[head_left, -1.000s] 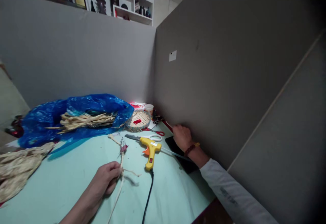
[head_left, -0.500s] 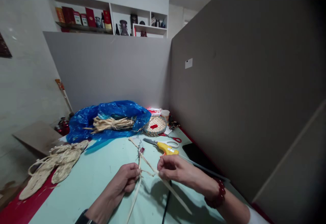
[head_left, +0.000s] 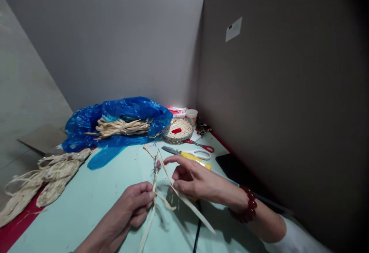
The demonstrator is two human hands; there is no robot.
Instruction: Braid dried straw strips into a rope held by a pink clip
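Note:
Pale straw strips meet at a small metal piece (head_left: pixel 156 162) on the table, with something dark red beside it. My left hand (head_left: pixel 137 204) is closed, pinching the thin twisted straw cord (head_left: pixel 155 184) below that metal piece. A loose straw end curls out to the right of my left fingertips. My right hand (head_left: pixel 194 178) has thumb and bent fingers on a flat straw strip (head_left: pixel 193 207), whose free end slants down to the right. Its index finger stretches toward the top of the strip, near the metal piece.
Behind my right hand lie a yellow-handled tool (head_left: pixel 190 156), white-handled scissors (head_left: pixel 201 154) and red-handled scissors (head_left: pixel 206 147). Farther back are a round woven tray (head_left: pixel 184 136), a cup (head_left: pixel 191 114) and a blue plastic bag (head_left: pixel 132 105) around a straw bundle (head_left: pixel 123 127). Woven straw soles (head_left: pixel 57 180) lie left.
The view has tipped downward. My right hand has moved up along the strip, and its index finger has straightened toward the metal piece. My left hand still pinches the cord.

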